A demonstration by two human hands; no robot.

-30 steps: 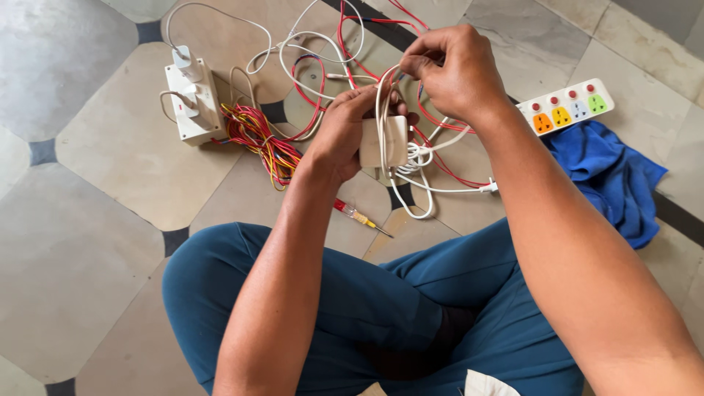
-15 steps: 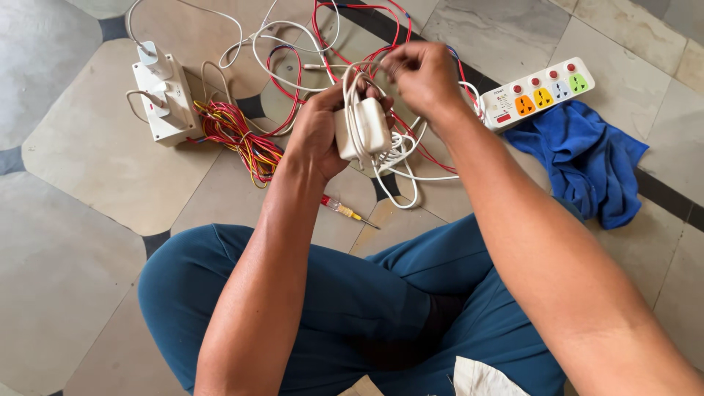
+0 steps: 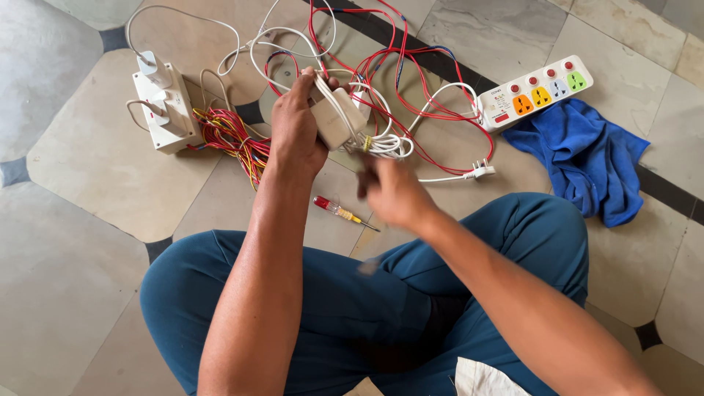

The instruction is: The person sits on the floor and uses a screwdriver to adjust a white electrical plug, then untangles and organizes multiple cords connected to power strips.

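My left hand [image 3: 297, 128] grips a white charger block [image 3: 336, 117] with its white cable [image 3: 385, 144] wound in loops beside it, held above the tiled floor. My right hand [image 3: 392, 192] is blurred, lower and nearer to my lap, away from the charger; its fingers look loosely curled and I see nothing in them. A red-handled screwdriver [image 3: 341, 213] lies on the floor just left of my right hand.
A white socket box [image 3: 165, 106] with plugs and a bundle of red and yellow wires [image 3: 231, 139] lies at the left. Red and white wires [image 3: 411, 81] sprawl behind. A white power strip [image 3: 535, 92] and blue cloth [image 3: 587, 158] lie right. My crossed legs in blue trousers [image 3: 345, 308] fill the foreground.
My right hand has let go of the cable above the charger and dropped down toward my lap. The left hand keeps the charger, now with the cable coiled.
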